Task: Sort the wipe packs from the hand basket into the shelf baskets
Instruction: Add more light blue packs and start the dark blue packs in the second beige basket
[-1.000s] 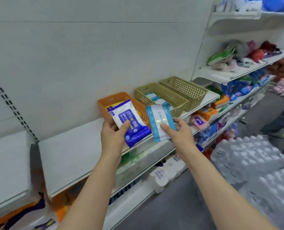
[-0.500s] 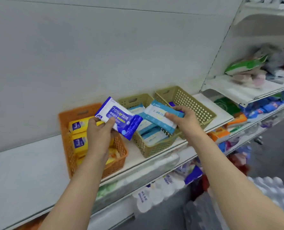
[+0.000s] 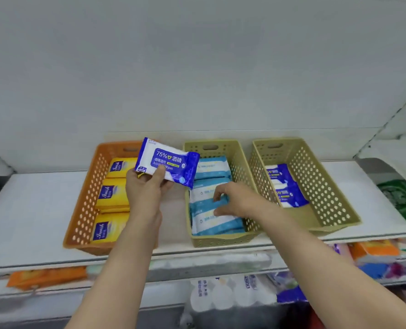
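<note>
Three baskets line the shelf mid-frame. The left hand grips a dark-blue alcohol pack between orange basket and middle basket; the right hand, fingers curled, seemingly pinches a light-blue pack inside it.

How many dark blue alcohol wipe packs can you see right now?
3: one dark blue pack held up in the left hand, two lying in the right-hand basket. More could be hidden beneath them.

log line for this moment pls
left hand holds dark blue pack | right hand placing light blue pack in middle basket
</note>
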A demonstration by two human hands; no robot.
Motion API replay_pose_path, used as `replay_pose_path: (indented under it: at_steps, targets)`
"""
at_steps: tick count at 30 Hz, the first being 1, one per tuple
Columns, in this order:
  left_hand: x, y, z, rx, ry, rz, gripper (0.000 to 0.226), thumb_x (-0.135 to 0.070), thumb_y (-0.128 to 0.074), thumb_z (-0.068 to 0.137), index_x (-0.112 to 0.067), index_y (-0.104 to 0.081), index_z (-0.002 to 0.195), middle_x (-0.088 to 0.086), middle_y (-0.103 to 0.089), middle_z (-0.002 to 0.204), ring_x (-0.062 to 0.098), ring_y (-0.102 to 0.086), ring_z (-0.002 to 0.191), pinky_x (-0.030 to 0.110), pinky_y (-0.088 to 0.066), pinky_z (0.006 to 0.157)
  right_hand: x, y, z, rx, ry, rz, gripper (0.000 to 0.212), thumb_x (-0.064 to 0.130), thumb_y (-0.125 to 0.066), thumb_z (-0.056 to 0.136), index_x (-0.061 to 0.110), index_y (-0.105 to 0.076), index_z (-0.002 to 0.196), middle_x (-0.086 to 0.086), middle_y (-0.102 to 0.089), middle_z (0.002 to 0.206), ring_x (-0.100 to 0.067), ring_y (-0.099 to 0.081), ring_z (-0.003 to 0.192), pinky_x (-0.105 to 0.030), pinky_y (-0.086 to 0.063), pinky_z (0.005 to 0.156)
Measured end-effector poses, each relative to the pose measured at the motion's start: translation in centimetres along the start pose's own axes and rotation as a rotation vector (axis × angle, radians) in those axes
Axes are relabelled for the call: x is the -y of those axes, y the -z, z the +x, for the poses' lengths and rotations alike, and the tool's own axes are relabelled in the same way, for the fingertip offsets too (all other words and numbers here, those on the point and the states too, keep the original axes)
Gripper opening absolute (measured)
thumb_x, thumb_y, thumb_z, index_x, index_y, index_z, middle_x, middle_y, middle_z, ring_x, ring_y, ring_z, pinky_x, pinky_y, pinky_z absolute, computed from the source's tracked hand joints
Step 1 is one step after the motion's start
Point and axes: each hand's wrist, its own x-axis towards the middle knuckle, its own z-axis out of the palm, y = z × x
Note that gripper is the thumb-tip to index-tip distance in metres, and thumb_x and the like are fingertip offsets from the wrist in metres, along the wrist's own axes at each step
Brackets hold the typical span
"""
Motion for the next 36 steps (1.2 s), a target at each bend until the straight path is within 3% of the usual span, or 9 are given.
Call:
replay_pose_path:
  at_steps: [5, 8, 10, 16, 22, 25, 29, 33, 36]
  targets:
    - [0.9, -2.9, 2.1, 0.051, 0.045, -0.020, 0.038, -0.005, -0.068, 0.089, -0.005, -0.049, 0.121, 0.011, -0.070, 0.109, 0.024, -0.071, 0.097, 0.028, -0.059, 0.066, -0.2, 0.4, 0.3, -0.156, 0.019, -0.106, 0.033, 0.040, -0.076, 0.080, 0.025, -0.070, 0.109, 0.002, -0.064, 0.109, -0.016, -0.060, 0.101, -0.029, -0.047, 0.083]
    - [1.5, -4.3, 2.8, 0.130, 0.066, -0.049, 0.037, -0.004, -0.068, 0.088, -0.006, -0.052, 0.121, 0.011, -0.071, 0.109, 0.022, -0.072, 0.093, 0.030, -0.059, 0.067, 0.0, 4.2, 0.7, -0.608, -0.029, 0.416, 0.020, 0.028, -0.073, 0.085, 0.018, -0.072, 0.102, 0.006, -0.070, 0.094, 0.001, -0.062, 0.082, -0.017, -0.049, 0.078]
    - [1.8, -5.3, 3.0, 0.219, 0.079, -0.032, 0.038, -0.005, -0.069, 0.088, -0.006, -0.053, 0.123, 0.011, -0.071, 0.110, 0.022, -0.072, 0.093, 0.032, -0.060, 0.070, 0.3, 7.1, 1.4, -0.678, -0.011, 0.684, 0.021, 0.023, -0.073, 0.087, 0.014, -0.070, 0.105, 0.006, -0.070, 0.094, 0.006, -0.061, 0.079, -0.008, -0.046, 0.076]
    - [2.3, -8.7, 2.1, 0.478, 0.087, 0.094, 0.037, -0.006, -0.068, 0.088, -0.007, -0.052, 0.122, 0.008, -0.072, 0.110, 0.022, -0.072, 0.093, 0.029, -0.058, 0.067, -1.1, 10.1, 1.6, -0.265, 0.009, 0.926, 0.029, 0.013, -0.076, 0.084, 0.009, -0.068, 0.111, -0.019, -0.072, 0.103, -0.022, -0.071, 0.086, -0.034, -0.057, 0.081]
    - [5.1, -12.8, 0.1, 0.505, 0.096, 0.212, 0.015, -0.007, -0.064, 0.091, -0.012, -0.054, 0.100, 0.017, -0.068, 0.101, 0.024, -0.069, 0.090, 0.026, -0.059, 0.071, -8.6, 14.3, -0.1, -0.406, -0.060, 0.820, 0.015, 0.011, -0.077, 0.083, 0.013, -0.070, 0.095, -0.016, -0.074, 0.095, -0.018, -0.071, 0.076, -0.033, -0.057, 0.073]
    - [7.6, -14.7, -1.4, 0.535, 0.079, 0.363, 0.018, -0.015, -0.063, 0.093, -0.016, -0.056, 0.110, 0.011, -0.067, 0.108, 0.019, -0.066, 0.098, 0.029, -0.055, 0.087, -13.2, 15.1, -1.3, -0.326, -0.147, 0.741, 0.020, 0.013, -0.077, 0.083, 0.008, -0.070, 0.100, -0.016, -0.075, 0.095, -0.025, -0.072, 0.083, -0.038, -0.056, 0.076]
    - [10.1, -17.8, -3.1, 0.562, 0.061, 0.512, 0.045, -0.023, -0.063, 0.094, -0.014, -0.048, 0.135, -0.008, -0.055, 0.121, 0.000, -0.056, 0.101, 0.003, -0.044, 0.072, -17.0, 13.5, -2.5, -0.144, -0.187, 0.625, 0.015, 0.013, -0.078, 0.082, 0.010, -0.070, 0.095, -0.011, -0.076, 0.090, -0.027, -0.073, 0.086, -0.038, -0.058, 0.076]
    - [12.5, -20.2, -4.3, 0.534, 0.063, 0.604, 0.037, -0.023, -0.057, 0.097, -0.015, -0.049, 0.132, -0.003, -0.060, 0.124, 0.016, -0.060, 0.108, 0.036, -0.050, 0.094, -19.4, 12.1, -3.4, -0.074, -0.167, 0.582, 0.013, 0.014, -0.079, 0.080, 0.019, -0.071, 0.089, -0.003, -0.076, 0.081, -0.021, -0.073, 0.078, -0.031, -0.056, 0.068]
    - [14.1, -21.0, -5.2, 0.417, 0.068, 0.544, 0.020, -0.021, -0.048, 0.100, -0.027, -0.057, 0.117, -0.007, -0.071, 0.105, 0.010, -0.069, 0.092, 0.035, -0.058, 0.080, -20.0, 11.1, -3.5, 0.016, -0.150, 0.238, 0.023, 0.024, -0.081, 0.077, 0.025, -0.070, 0.098, 0.000, -0.072, 0.099, -0.019, -0.069, 0.090, -0.033, -0.056, 0.076]
